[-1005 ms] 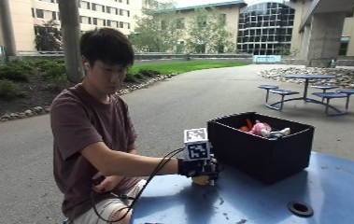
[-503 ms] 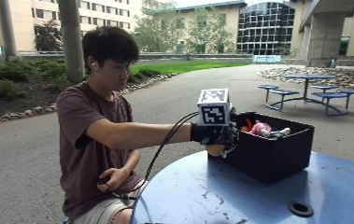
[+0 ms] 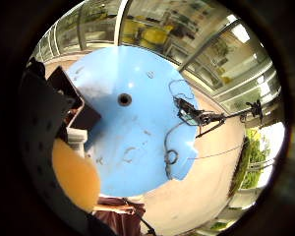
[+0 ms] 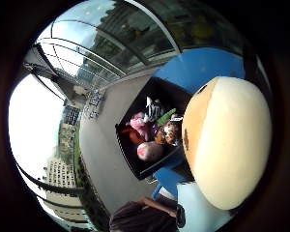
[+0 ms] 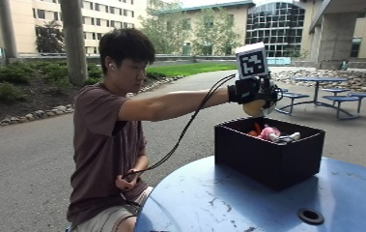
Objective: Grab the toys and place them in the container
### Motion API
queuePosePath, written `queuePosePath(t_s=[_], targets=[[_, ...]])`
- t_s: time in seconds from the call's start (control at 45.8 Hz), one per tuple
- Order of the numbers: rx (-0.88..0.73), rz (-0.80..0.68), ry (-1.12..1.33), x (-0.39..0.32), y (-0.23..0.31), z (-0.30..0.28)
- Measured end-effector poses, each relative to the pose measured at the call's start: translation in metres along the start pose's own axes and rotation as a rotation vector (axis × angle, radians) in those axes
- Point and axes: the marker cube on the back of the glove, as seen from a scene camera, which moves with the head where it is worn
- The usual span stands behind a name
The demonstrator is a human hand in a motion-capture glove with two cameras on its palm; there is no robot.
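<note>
Now the right hand [image 5: 252, 92] holds a round tan toy [image 5: 254, 107], fingers curled around it, just above the black container [image 5: 267, 153]. The container's open top, with other toys [image 5: 269, 133] inside, lies right below the toy.

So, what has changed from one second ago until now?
The gloved right hand rose from the table, carrying a tan round toy, and moved up and across until it is above the black container. It still grips the toy. The container, with the toys inside it, stayed in place, and the person remains seated.
</note>
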Motion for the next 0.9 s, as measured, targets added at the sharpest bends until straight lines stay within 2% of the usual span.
queuePosePath(t_s=[0.219, 0.415, 0.503, 0.568, 0.656, 0.787, 0.896], targets=[[-0.022, -0.128, -0.019, -0.084, -0.027, 0.016], [-0.06, -0.154, -0.032, -0.139, -0.04, 0.048], [-0.049, -0.143, 0.07, -0.137, -0.046, 0.057], [-0.021, -0.029, 0.226, -0.122, -0.055, 0.061], [-0.004, -0.072, 0.093, -0.131, -0.061, 0.061], [0.006, -0.026, 0.141, -0.127, -0.073, 0.073], [-0.056, -0.022, 0.095, -0.139, -0.084, 0.089]])
